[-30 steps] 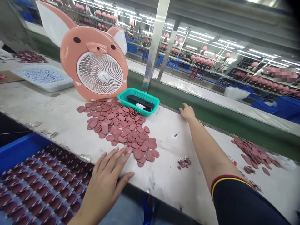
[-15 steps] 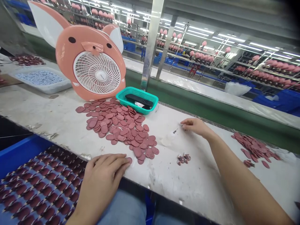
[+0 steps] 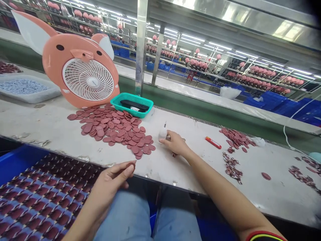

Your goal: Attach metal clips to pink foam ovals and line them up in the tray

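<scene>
A heap of dark red oval pieces [image 3: 114,129] lies on the white bench. My left hand [image 3: 114,177] is off the bench edge above my lap, with thumb and fingers pinched on one red oval piece [image 3: 130,165]. My right hand [image 3: 175,143] rests on the bench just right of the heap, fingers closed round a small white bottle with a thin nozzle [image 3: 163,133]. A small cluster of tiny dark bits [image 3: 175,154] lies partly under that hand.
A pink pig-faced fan [image 3: 80,72] and a teal basket [image 3: 131,104] stand behind the heap. A blue tray of laid-out ovals [image 3: 42,197] sits at lower left. A red marker [image 3: 213,143] and more ovals [image 3: 235,137] lie right; a white tray [image 3: 25,88] far left.
My left hand lifted off the bench with one oval pinched. My right hand drew back from the far edge, took the small white bottle and brought it beside the heap. The view shifted right.
</scene>
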Available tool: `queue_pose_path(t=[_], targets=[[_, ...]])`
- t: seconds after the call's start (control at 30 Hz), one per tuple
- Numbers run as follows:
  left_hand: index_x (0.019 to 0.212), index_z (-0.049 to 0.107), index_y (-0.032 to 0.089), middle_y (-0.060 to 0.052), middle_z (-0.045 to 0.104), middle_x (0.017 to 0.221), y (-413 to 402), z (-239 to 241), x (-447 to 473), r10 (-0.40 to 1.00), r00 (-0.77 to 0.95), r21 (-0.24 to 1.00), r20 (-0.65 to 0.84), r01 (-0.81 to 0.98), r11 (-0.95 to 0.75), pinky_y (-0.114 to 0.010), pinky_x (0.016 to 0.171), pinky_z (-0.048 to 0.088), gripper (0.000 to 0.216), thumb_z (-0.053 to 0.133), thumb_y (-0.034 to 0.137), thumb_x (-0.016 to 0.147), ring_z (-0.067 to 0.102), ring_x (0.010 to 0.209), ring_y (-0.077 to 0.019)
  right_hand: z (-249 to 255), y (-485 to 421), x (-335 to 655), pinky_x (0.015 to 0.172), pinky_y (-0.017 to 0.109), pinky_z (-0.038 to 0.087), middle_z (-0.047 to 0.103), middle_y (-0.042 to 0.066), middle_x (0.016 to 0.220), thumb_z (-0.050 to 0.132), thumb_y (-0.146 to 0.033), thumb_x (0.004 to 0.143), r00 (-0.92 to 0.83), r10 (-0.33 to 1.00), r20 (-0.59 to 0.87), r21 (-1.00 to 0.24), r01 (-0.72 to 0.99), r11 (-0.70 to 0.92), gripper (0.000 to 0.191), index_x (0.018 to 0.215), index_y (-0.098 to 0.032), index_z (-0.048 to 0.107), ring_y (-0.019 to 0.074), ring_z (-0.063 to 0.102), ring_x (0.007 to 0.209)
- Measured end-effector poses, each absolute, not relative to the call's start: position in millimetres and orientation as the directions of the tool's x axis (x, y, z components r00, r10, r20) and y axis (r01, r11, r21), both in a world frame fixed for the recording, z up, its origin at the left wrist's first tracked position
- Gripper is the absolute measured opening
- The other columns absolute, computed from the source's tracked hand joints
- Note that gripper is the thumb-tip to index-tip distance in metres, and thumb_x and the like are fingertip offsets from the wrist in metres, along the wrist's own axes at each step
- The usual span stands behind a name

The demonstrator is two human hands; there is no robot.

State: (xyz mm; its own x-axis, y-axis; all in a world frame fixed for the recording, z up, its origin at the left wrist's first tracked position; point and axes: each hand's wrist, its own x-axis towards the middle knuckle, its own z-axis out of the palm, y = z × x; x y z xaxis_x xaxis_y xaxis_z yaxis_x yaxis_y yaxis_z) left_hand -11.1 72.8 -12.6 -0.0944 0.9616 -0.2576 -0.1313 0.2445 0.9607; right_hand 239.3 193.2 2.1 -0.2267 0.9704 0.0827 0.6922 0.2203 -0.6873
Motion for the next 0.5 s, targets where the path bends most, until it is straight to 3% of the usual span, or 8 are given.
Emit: queue_pose_path(t=[0.07, 0.13, 0.23, 0.33, 0.5], targets=[[0.093, 0.082, 0.024, -0.007, 0.08, 0.094, 60.2, -15.0, -3.7, 0.913, -0.063, 0.868, -0.403, -0.341, 0.36, -0.023, 0.056, 0.052, 0.039, 0.088, 0.046, 0.062, 0.069, 0.082, -0.0198, 1.9, 173.2, 225.6, 0.078, 0.037, 0.057, 0.065, 0.006, 0.108, 0.058, -0.037, 0.098, -0.214, 0.969, 0.125, -0.774, 0.59, 0.23, 0.028, 0.115, -0.016, 0.06, 0.0182, 0.066, 0.09], [0.092, 0.083, 0.025, -0.007, 0.081, 0.094, 49.8, -15.5, 1.4, 0.888, -0.002, 0.804, -0.46, -0.426, 0.415, -0.021, 0.058, 0.053, 0.037, 0.089, 0.046, 0.062, 0.071, 0.084, -0.0194, 1.5, 142.7, 209.4, 0.067, 0.031, 0.055, 0.064, 0.003, 0.096, 0.053, -0.038, 0.099, -0.223, 0.963, 0.153, -0.847, 0.472, 0.244, 0.026, 0.114, -0.017, 0.057, 0.0151, 0.063, 0.078], [0.09, 0.084, 0.023, -0.008, 0.081, 0.087, 36.4, -13.5, 6.6, 0.897, 0.078, 0.814, -0.435, -0.392, 0.428, -0.02, 0.056, 0.052, 0.032, 0.087, 0.046, 0.067, 0.071, 0.082, -0.0202, -4.5, 93.9, 185.3, 0.058, 0.025, 0.048, 0.06, -0.002, 0.081, 0.063, -0.04, 0.087, -0.245, 0.956, 0.159, -0.913, 0.333, 0.237, 0.03, 0.108, -0.021, 0.054, 0.013, 0.056, 0.067], [0.092, 0.084, 0.022, -0.008, 0.08, 0.081, 23.5, -11.4, 9.6, 0.898, 0.154, 0.822, -0.412, -0.362, 0.439, -0.018, 0.055, 0.051, 0.033, 0.084, 0.047, 0.07, 0.069, 0.077, -0.0185, -17.7, 61.9, 171.4, 0.051, 0.023, 0.039, 0.051, -0.007, 0.067, 0.076, -0.042, 0.073, -0.233, 0.966, 0.112, -0.95, 0.259, 0.172, 0.037, 0.088, -0.021, 0.05, 0.0105, 0.045, 0.058], [0.075, 0.082, 0.019, -0.003, 0.077, 0.072, 5.6, -17.5, 6.8, 0.76, 0.357, 0.622, -0.544, -0.436, 0.65, -0.016, 0.049, 0.052, 0.034, 0.091, 0.047, 0.059, 0.074, 0.067, -0.016, -33.0, 42.5, 170.2, 0.048, 0.021, 0.034, 0.047, -0.006, 0.067, 0.079, -0.051, 0.068, -0.275, 0.961, 0.033, -0.987, 0.143, 0.075, 0.047, 0.085, -0.022, 0.047, 0.0094, 0.041, 0.056]])
